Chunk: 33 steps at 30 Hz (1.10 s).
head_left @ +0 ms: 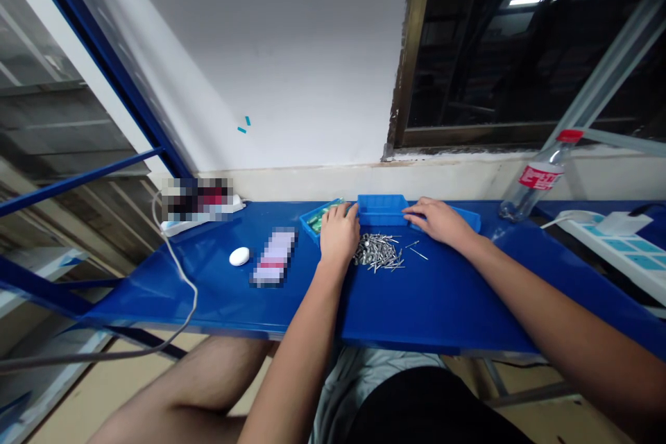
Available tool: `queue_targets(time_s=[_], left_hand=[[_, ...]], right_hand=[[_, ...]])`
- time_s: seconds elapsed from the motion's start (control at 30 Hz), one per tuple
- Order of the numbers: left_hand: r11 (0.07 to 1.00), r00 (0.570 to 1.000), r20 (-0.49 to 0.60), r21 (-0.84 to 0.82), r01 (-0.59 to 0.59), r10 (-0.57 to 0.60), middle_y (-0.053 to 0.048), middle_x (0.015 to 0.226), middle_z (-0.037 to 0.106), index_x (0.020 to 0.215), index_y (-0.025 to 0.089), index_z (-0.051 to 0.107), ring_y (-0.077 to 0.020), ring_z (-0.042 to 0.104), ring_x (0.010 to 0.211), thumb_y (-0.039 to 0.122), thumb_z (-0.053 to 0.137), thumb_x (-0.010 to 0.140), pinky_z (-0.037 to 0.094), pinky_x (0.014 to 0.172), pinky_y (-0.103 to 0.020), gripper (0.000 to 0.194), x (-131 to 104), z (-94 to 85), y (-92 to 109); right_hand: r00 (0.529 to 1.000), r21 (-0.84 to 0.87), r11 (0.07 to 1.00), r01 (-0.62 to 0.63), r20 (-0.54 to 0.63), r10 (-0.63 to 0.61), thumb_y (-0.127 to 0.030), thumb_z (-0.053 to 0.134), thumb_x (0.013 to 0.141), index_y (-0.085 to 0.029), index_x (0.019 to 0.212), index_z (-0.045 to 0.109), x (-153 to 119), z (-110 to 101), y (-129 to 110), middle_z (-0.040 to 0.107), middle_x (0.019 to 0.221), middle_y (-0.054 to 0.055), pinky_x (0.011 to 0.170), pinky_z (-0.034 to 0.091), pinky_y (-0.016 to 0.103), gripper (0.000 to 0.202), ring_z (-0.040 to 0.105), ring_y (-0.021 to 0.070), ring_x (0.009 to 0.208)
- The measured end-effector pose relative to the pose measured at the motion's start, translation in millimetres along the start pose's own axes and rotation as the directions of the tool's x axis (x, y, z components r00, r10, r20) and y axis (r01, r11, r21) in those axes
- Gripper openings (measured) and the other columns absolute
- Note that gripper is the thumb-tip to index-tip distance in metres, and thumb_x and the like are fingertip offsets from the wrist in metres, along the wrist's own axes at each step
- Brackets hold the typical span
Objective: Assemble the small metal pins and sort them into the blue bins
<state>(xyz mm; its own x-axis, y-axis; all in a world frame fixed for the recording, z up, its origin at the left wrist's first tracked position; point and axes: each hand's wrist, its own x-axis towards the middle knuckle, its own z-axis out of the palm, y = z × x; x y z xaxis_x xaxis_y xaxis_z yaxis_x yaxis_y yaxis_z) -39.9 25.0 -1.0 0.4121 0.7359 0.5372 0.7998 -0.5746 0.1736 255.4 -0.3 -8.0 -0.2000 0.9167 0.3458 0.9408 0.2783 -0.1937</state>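
A pile of thin, silver rivet-like metal pieces (379, 252) lies on the blue table, with several loose ones just to its right. My left hand (339, 227) rests beside the pile, over the right side of a blue bin (312, 230) with green packets (316, 222) in it. Its fingers point forward, a little apart, with nothing visible in them. Behind the pile stands a middle blue bin (382, 207). My right hand (442, 220) has its fingers stretched toward that bin's right end. Below it, another blue bin (472, 220) is partly hidden. No held piece shows.
On the left are a white oval object (239, 257), a blurred-out phone-like object (275, 257) and a power strip (202, 215) with a grey cable (187, 270). A red-capped plastic bottle (541, 177) and a white power strip (619, 246) stand right. The wall (291, 184) borders the table's back.
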Motion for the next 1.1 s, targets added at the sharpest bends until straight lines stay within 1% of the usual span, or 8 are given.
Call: queue_targets(time_s=[0.3, 0.6, 0.7, 0.8, 0.87, 0.93, 1.0, 1.1], left_hand=[[0.994, 0.999, 0.05, 0.107, 0.007, -0.012, -0.013, 0.124, 0.068, 0.123, 0.026, 0.074, -0.0326, 0.054, 0.119, 0.033, 0.053, 0.104, 0.041, 0.103, -0.048, 0.029, 12.8, 7.7, -1.9], [0.998, 0.997, 0.08, 0.061, 0.013, -0.018, -0.012, 0.114, 0.07, 0.121, 0.025, 0.076, -0.0302, 0.06, 0.111, 0.034, 0.05, 0.106, 0.041, 0.1, -0.047, 0.031, 14.8, 7.5, -2.5], [0.998, 0.998, 0.062, 0.066, 0.007, -0.011, -0.012, 0.117, 0.07, 0.119, 0.025, 0.076, -0.032, 0.058, 0.116, 0.034, 0.05, 0.105, 0.041, 0.102, -0.05, 0.03, 12.4, 1.2, -1.3], [0.994, 0.999, -0.021, 0.097, 0.046, -0.044, -0.012, 0.135, 0.065, 0.123, 0.028, 0.072, -0.0358, 0.047, 0.134, 0.036, 0.059, 0.1, 0.039, 0.11, -0.054, 0.027, 7.1, -9.1, -3.7], [0.99, 0.995, -0.069, 0.11, 0.083, -0.076, -0.012, 0.147, 0.057, 0.132, 0.028, 0.066, -0.0395, 0.035, 0.146, 0.04, 0.066, 0.096, 0.031, 0.117, -0.059, 0.038, 2.9, -14.0, -8.5], [0.98, 0.986, -0.085, 0.125, 0.156, -0.146, -0.016, 0.151, 0.052, 0.139, 0.025, 0.061, -0.044, 0.03, 0.149, 0.048, 0.073, 0.09, 0.027, 0.12, -0.063, 0.055, -0.7, -15.2, -14.6], [0.96, 0.969, -0.076, 0.136, 0.245, -0.237, -0.021, 0.149, 0.053, 0.143, 0.022, 0.057, -0.0468, 0.036, 0.144, 0.058, 0.075, 0.085, 0.028, 0.117, -0.066, 0.071, -3.0, -13.8, -20.2], [0.939, 0.951, -0.042, 0.148, 0.31, -0.307, -0.02, 0.138, 0.06, 0.138, 0.024, 0.062, -0.0444, 0.048, 0.13, 0.067, 0.074, 0.083, 0.038, 0.11, -0.063, 0.071, -4.3, -12.2, -24.9]], right_hand=[[0.999, -0.01, 1.0, -0.009, -0.033, 0.009, -0.042, 0.054, 0.103, -0.026, 0.123, 0.079, -3.5, 0.4, -5.1, 0.074, 0.108, 0.012, 0.096, 0.055, 0.042, 0.036, 0.071, 0.0305, 0.103], [0.999, -0.028, 0.999, -0.017, -0.044, 0.016, -0.044, 0.053, 0.104, -0.026, 0.121, 0.079, -4.4, 1.5, -5.5, 0.074, 0.108, 0.012, 0.093, 0.055, 0.043, 0.037, 0.071, 0.0306, 0.101], [0.999, -0.021, 1.0, -0.023, -0.044, 0.022, -0.044, 0.053, 0.104, -0.027, 0.122, 0.079, -4.4, 2.0, -4.3, 0.074, 0.11, 0.012, 0.094, 0.056, 0.044, 0.036, 0.071, 0.0313, 0.103], [0.998, -0.018, 0.999, -0.033, -0.046, 0.032, -0.043, 0.055, 0.103, -0.028, 0.123, 0.079, -4.2, 1.8, -3.7, 0.074, 0.112, 0.012, 0.095, 0.055, 0.044, 0.035, 0.071, 0.0316, 0.105], [0.998, -0.023, 0.999, -0.037, -0.043, 0.036, -0.043, 0.055, 0.103, -0.028, 0.123, 0.079, -4.0, 1.3, -3.7, 0.074, 0.113, 0.012, 0.096, 0.055, 0.044, 0.035, 0.071, 0.0313, 0.106], [0.999, -0.031, 0.999, -0.039, -0.039, 0.038, -0.043, 0.054, 0.103, -0.027, 0.124, 0.078, -4.0, 0.7, -4.0, 0.074, 0.112, 0.012, 0.097, 0.055, 0.044, 0.036, 0.071, 0.031, 0.106], [0.998, -0.036, 0.999, -0.039, -0.041, 0.038, -0.043, 0.053, 0.103, -0.027, 0.124, 0.078, -4.1, 0.3, -4.2, 0.074, 0.111, 0.012, 0.097, 0.055, 0.044, 0.037, 0.071, 0.031, 0.105], [0.998, -0.032, 0.999, -0.036, -0.051, 0.034, -0.043, 0.054, 0.103, -0.029, 0.125, 0.079, -4.6, -0.1, -4.6, 0.074, 0.111, 0.011, 0.096, 0.056, 0.045, 0.036, 0.071, 0.0309, 0.104]])
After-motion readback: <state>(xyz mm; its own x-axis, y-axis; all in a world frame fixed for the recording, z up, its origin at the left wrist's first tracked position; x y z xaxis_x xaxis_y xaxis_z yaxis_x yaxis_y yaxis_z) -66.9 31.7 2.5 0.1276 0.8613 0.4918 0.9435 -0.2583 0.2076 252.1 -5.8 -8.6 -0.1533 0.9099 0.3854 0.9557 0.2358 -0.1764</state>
